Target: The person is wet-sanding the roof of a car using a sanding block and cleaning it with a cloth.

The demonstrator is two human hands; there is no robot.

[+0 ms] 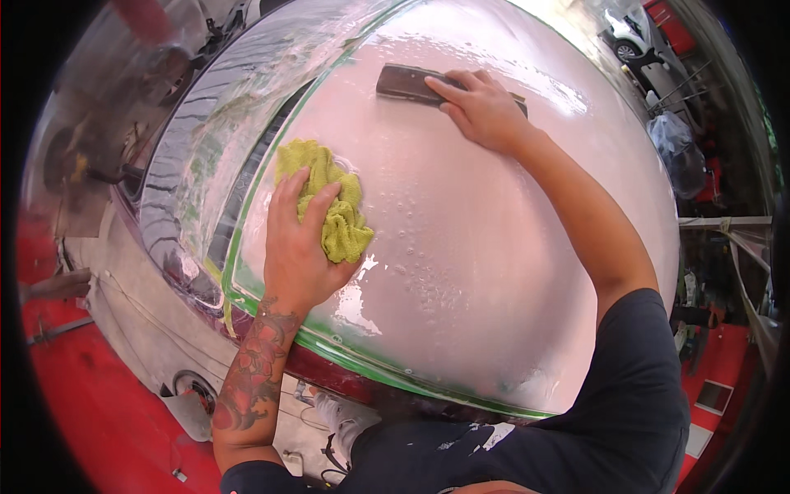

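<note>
A broad pale pinkish car panel (494, 272), wet with water beads and streaks, curves out in front of me. My left hand (296, 247) is closed on a crumpled yellow-green cloth (350, 230), which rests on the panel near its left edge. Farther off and to the right, my right hand (487, 111) grips a long dark sanding block (401, 84) lying flat on the wet surface. The block's underside is hidden against the panel. Green masking tape (240, 230) runs along the panel's left and near edges.
Clear plastic sheeting (218, 148) covers the car's dark glass on the left. A wheel (193, 391) lies on the floor at lower left. A bagged object (679, 148) and a white car (629, 37) stand at the right. Red flooring (90, 403) shows below.
</note>
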